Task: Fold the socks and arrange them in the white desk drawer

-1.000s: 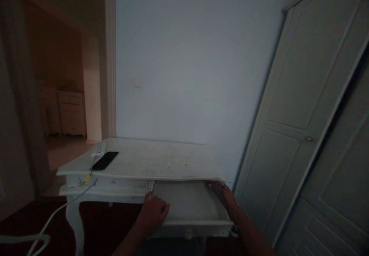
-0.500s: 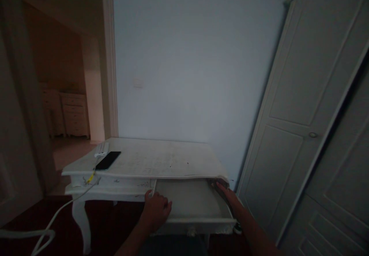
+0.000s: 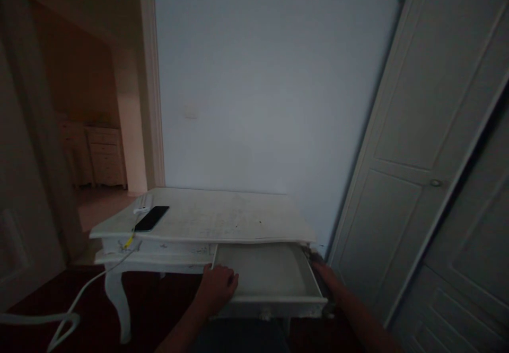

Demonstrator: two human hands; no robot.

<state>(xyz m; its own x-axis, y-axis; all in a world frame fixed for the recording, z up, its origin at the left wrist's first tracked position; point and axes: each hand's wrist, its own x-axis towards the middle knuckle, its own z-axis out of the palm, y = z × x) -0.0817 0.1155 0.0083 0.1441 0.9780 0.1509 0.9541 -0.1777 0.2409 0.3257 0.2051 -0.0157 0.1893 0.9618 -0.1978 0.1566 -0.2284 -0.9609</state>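
Surface [image 3: 238,210]: white with dark specks. Drawer [image 3: 274,300]: white. Cloth [image 3: 316,255]: dark brown. Phone [image 3: 151,219]: black. Cable [image 3: 27,319]: white. Wall [image 3: 254,77]: pale blue.

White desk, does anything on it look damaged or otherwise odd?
Yes: the desk top has greyish smudges and two small dark specks, and the drawer front looks rough at its right end, perhaps from wear. Both stand out against the white; it's too dim to confirm damage.

This looks like a room in a home: a white, curvy-legged desk [image 3: 222,215] stands at six o'clock, a tall panelled wardrobe [image 3: 413,130] at three, and beyond the doorway [image 3: 151,104] at nine, a chest of drawers [image 3: 106,158] shows in a further space.
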